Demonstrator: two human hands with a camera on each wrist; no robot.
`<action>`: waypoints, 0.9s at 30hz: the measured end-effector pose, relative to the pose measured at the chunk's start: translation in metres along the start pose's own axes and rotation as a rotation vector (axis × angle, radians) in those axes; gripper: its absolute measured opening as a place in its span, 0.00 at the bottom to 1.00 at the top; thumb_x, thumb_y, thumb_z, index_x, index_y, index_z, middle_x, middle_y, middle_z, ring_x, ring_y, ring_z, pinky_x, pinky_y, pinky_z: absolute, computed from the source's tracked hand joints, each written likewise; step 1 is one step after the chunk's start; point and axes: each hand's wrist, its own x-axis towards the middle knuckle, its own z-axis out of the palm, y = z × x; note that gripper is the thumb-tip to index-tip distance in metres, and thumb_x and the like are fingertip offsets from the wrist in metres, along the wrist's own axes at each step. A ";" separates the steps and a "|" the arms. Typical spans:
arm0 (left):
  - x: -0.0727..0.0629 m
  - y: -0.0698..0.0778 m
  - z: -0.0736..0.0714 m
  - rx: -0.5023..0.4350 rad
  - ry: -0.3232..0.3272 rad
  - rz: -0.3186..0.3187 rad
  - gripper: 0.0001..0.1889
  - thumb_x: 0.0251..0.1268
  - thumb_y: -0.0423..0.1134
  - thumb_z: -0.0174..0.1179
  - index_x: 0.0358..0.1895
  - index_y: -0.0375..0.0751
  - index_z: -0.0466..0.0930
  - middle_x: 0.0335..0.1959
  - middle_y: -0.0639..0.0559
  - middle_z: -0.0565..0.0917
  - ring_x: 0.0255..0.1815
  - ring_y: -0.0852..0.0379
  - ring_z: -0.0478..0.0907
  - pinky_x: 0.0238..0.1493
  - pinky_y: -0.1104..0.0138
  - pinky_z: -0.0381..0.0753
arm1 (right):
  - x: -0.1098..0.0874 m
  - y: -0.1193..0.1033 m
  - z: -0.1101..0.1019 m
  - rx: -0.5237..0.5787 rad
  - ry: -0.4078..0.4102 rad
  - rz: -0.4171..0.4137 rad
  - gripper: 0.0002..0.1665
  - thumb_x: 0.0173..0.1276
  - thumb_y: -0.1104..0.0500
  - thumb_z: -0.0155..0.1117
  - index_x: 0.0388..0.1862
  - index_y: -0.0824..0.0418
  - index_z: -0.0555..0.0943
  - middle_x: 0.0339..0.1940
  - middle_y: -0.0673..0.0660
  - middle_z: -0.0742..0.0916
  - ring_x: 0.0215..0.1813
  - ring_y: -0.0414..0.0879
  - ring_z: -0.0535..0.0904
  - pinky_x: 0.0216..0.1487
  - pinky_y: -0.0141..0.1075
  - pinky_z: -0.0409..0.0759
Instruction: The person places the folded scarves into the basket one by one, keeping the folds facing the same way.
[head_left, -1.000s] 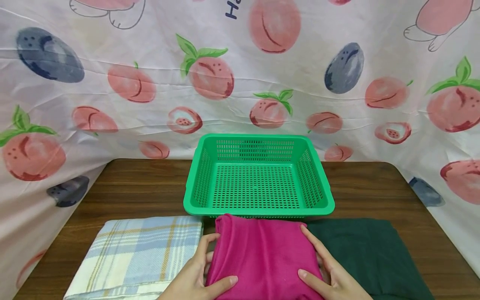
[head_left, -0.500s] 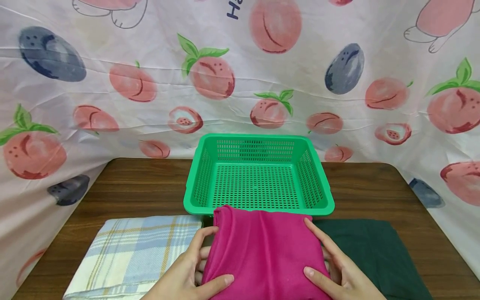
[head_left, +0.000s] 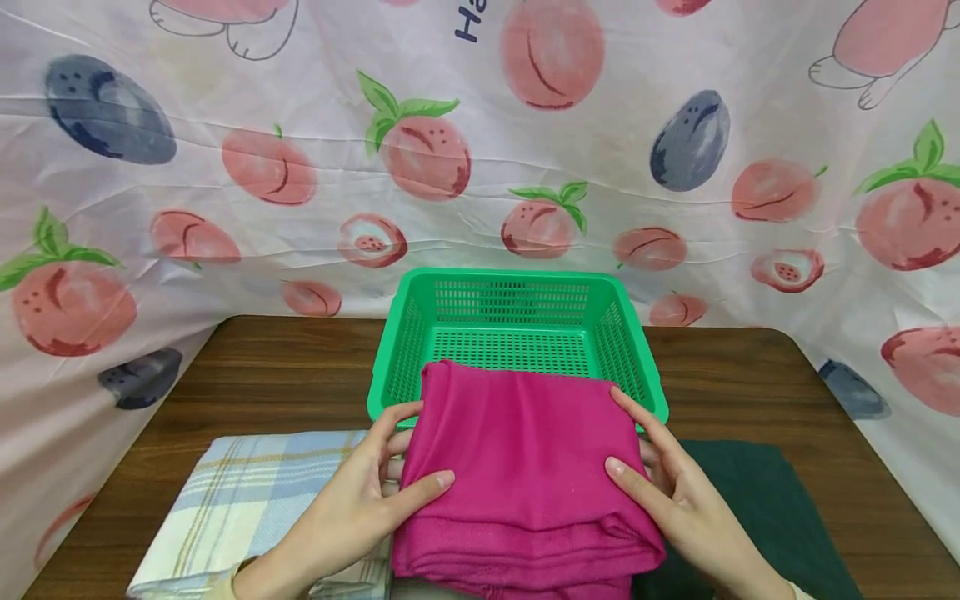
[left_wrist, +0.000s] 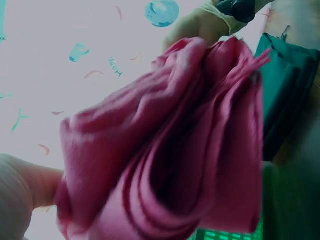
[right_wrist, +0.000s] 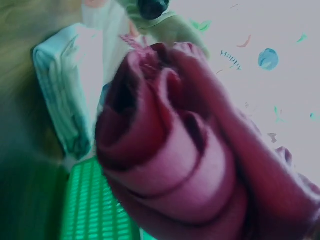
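A folded magenta scarf (head_left: 525, 450) hangs between my two hands, its far edge overlapping the front of the green plastic basket (head_left: 510, 274). My left hand (head_left: 351, 496) grips the scarf's left side, thumb on top and the other fingers along the side and partly hidden. On the opposite side my right hand (head_left: 686, 500) holds it the same way. Stacked folds and a bit of fringe show at the ends of the scarf in both wrist views. In the head view, the basket's visible floor holds nothing.
A folded plaid cloth (head_left: 247, 500) in white, blue and tan lies at the left on the brown wooden table (head_left: 292, 375). A folded dark green cloth (head_left: 757, 508) lies at the right. Behind the table hangs a fruit-print curtain (head_left: 442, 50).
Both hands have lifted the magenta scarf and carried it forward, from in front of the basket to over its front rim. Its layered near edge now shows.
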 end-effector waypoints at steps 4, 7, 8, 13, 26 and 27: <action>0.011 0.004 -0.002 -0.010 0.061 -0.016 0.37 0.62 0.37 0.63 0.70 0.39 0.51 0.59 0.37 0.75 0.43 0.51 0.84 0.37 0.62 0.85 | 0.017 0.001 -0.003 0.012 0.065 -0.023 0.37 0.73 0.65 0.52 0.76 0.49 0.53 0.59 0.59 0.79 0.53 0.50 0.82 0.44 0.44 0.84; 0.020 0.006 -0.004 0.004 0.101 -0.028 0.36 0.62 0.37 0.63 0.70 0.39 0.53 0.59 0.37 0.75 0.44 0.51 0.84 0.36 0.61 0.85 | 0.029 0.001 -0.004 0.005 0.112 0.006 0.34 0.73 0.62 0.54 0.75 0.49 0.57 0.59 0.58 0.78 0.52 0.47 0.83 0.44 0.40 0.84; 0.023 0.007 -0.005 0.014 0.112 -0.030 0.36 0.62 0.37 0.63 0.70 0.39 0.54 0.59 0.37 0.76 0.44 0.51 0.84 0.36 0.61 0.85 | 0.032 0.001 -0.005 0.004 0.124 0.017 0.34 0.73 0.61 0.55 0.74 0.49 0.58 0.60 0.58 0.78 0.52 0.46 0.82 0.44 0.40 0.84; 0.038 0.013 -0.012 0.090 0.144 -0.040 0.36 0.62 0.38 0.63 0.69 0.39 0.55 0.59 0.38 0.76 0.45 0.50 0.84 0.38 0.61 0.85 | 0.047 0.000 -0.007 -0.023 0.147 0.022 0.33 0.72 0.58 0.57 0.74 0.47 0.60 0.62 0.60 0.76 0.54 0.44 0.81 0.44 0.39 0.84; 0.075 0.033 -0.029 0.274 0.215 -0.052 0.34 0.62 0.41 0.62 0.68 0.37 0.58 0.50 0.38 0.79 0.34 0.58 0.79 0.34 0.67 0.80 | 0.083 -0.012 -0.016 -0.113 0.118 0.052 0.35 0.70 0.56 0.58 0.74 0.48 0.59 0.58 0.60 0.77 0.48 0.43 0.81 0.44 0.35 0.81; 0.078 0.034 -0.029 0.270 0.217 -0.057 0.34 0.62 0.41 0.62 0.68 0.38 0.58 0.51 0.37 0.79 0.34 0.58 0.79 0.34 0.68 0.79 | 0.085 -0.014 -0.017 -0.126 0.113 0.058 0.36 0.70 0.57 0.58 0.74 0.47 0.59 0.58 0.61 0.77 0.49 0.43 0.80 0.45 0.35 0.80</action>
